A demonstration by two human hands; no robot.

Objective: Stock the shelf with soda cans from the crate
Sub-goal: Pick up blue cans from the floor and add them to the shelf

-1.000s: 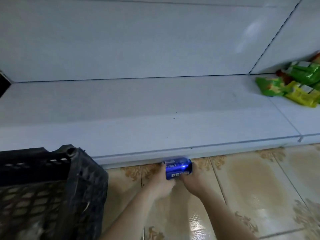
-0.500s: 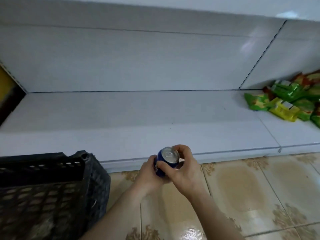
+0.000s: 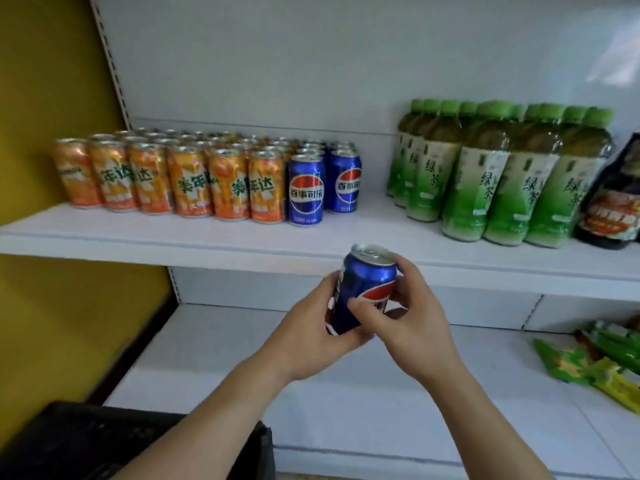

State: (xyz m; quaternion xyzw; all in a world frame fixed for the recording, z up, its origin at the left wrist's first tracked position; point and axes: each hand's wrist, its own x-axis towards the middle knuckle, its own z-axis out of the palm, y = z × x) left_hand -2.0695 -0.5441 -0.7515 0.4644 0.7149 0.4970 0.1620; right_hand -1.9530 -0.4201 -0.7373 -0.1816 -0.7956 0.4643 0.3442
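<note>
A person's left hand [image 3: 311, 327] and right hand [image 3: 412, 317] together grip a blue cola can [image 3: 363, 289] at the center of the frame, fingers of both curled round its body, in front of the lip of the upper shelf [image 3: 173, 237]. The can stands nearly upright, its long axis tilted slightly to the right, silver top facing up and toward the camera, logo partly covered by the right thumb. On the shelf, bare white board lies open between two rows of blue cans [image 3: 325, 181] and the green tea bottles [image 3: 498, 174] at right; orange soda cans [image 3: 166, 178] fill the left side up to the yellow wall [image 3: 52, 98]. The lower shelf [image 3: 346, 393] shows a wide bare stretch beneath the hands. The black crate [image 3: 104, 445] at lower left is cut off by the frame edge and partly hidden by the left forearm, its contents not visible. Snack packets [image 3: 595, 362] and a dark pouch [image 3: 613, 199] at right are cropped and blurred.
</note>
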